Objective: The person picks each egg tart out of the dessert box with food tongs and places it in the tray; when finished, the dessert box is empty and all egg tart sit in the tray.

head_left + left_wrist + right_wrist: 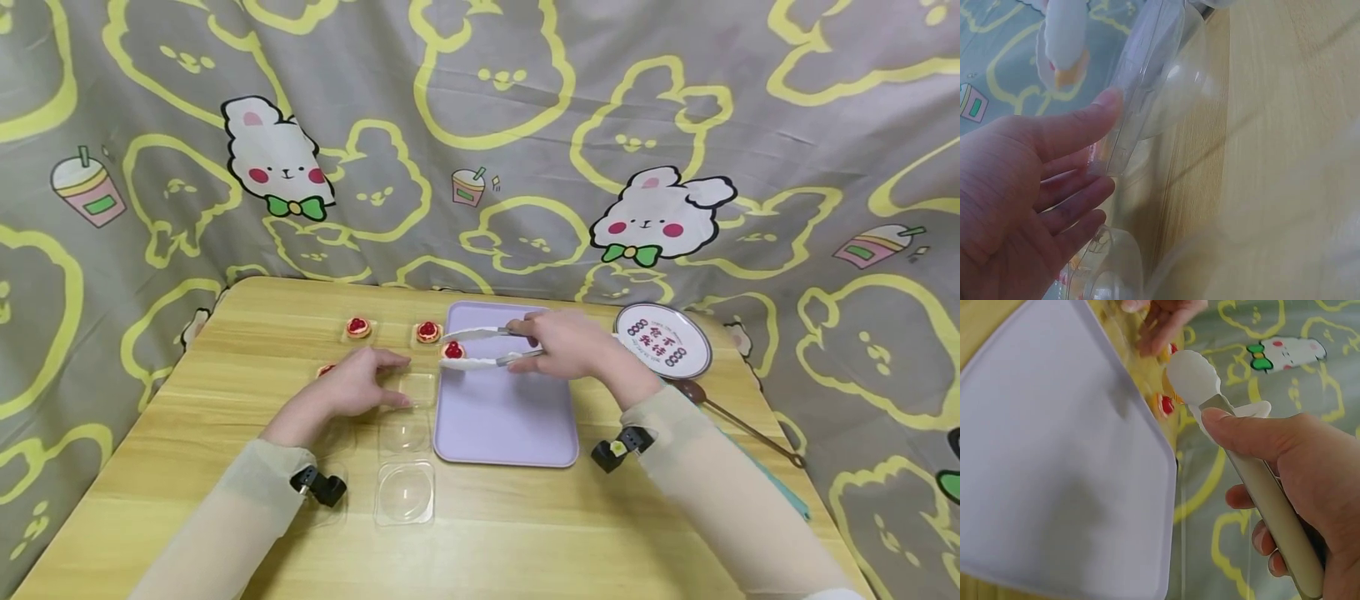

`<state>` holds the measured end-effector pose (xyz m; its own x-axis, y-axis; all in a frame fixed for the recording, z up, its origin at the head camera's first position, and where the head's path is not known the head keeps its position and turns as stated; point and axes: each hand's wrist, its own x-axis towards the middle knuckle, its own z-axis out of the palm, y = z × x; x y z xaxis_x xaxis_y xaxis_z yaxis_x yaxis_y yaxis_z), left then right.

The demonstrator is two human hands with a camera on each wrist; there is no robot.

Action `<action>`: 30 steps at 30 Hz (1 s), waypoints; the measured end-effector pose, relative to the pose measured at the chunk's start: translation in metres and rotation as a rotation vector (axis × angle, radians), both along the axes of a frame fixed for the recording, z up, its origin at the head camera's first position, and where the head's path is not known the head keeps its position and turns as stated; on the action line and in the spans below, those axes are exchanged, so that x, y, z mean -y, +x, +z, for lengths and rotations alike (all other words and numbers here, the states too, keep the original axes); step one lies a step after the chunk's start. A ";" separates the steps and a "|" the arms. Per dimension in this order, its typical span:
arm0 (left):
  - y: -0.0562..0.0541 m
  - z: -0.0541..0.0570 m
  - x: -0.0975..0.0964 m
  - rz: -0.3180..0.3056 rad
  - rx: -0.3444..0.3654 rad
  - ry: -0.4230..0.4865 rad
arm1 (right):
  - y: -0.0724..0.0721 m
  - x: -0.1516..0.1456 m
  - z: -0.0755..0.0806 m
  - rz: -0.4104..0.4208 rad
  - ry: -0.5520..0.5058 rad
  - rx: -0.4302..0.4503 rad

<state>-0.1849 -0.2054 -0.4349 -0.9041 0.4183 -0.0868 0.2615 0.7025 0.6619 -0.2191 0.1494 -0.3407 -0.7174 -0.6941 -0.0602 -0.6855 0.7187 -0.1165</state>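
Observation:
My right hand (562,343) grips a pair of metal-handled tongs (1272,519) with white tips. Between those tips is a small tart (453,351) topped with red berries, above the left edge of the lilac tray (506,425). My left hand (352,383) reaches to a clear plastic box (417,388) beside the tray. In the left wrist view, the thumb is at the rim of the clear box (1141,94), with the other fingers loosely extended; the index fingertip is hidden there. A tart (327,368) is partly covered by the left hand.
Two more tarts, a left one (358,327) and a right one (428,332), sit in clear boxes at the back. Another open box (405,493) lies nearer the front. To the right are an oval plate (663,342), a brown ladle (690,390) and a teal cloth (787,492). A patterned curtain hangs behind.

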 end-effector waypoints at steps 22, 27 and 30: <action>0.000 0.000 0.000 0.003 0.010 -0.010 | -0.021 -0.084 -0.027 -0.253 0.027 0.006; 0.000 0.000 0.000 0.004 0.008 -0.012 | -0.024 -0.093 -0.036 -0.283 0.039 0.008; 0.000 0.000 0.000 0.004 0.009 -0.016 | -0.025 -0.097 -0.039 -0.290 0.040 0.015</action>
